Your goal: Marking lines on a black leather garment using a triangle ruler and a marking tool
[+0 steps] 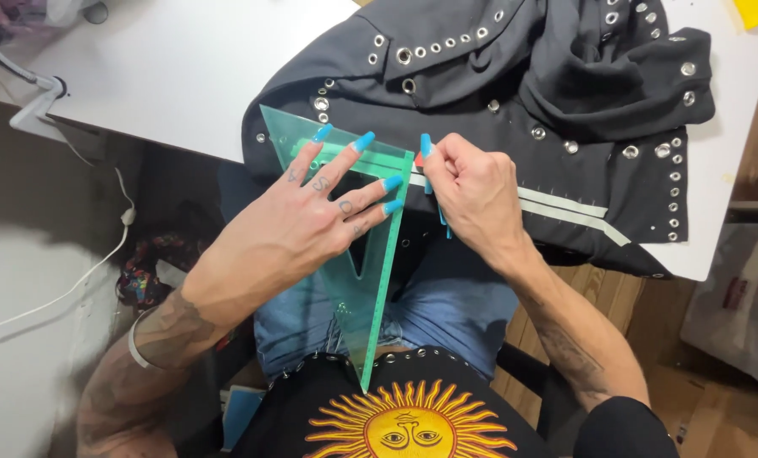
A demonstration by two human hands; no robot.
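At the upper left of the frame we see a white table (pixel 184 68) with a white cord (pixel 99 263) trailing down its near edge toward the floor. Moving right, our left hand (pixel 298 225) lies flat and spread, not gripping, its blue-nailed fingers pressing a green see-through triangle ruler (pixel 370 297) down. The ruler's broad end rests on the cloth at centre frame, while its long point runs down over the lap toward the lower middle of the picture. We judge the ruler stiff, light and rather slick on fabric, so it wants holding by flat pressure near the edge being used, as the palm does now.

Just right of centre, our right hand (pixel 476 191) is clenched round a thin blue marking tool (pixel 442 222), with what seems the tip set beside the ruler's upper edge; the fist hides most of it. Under both hands lies the black garment (pixel 565 93), spread from the centre to the upper right of the frame and studded with rows of metal eyelets. A pale stripe (pixel 565 210) crosses it just right of the fist. We judge the cloth soft, limp and fairly heavy with its hardware; it would slide or bunch if dragged, so it is best taken by a hem or pinned flat
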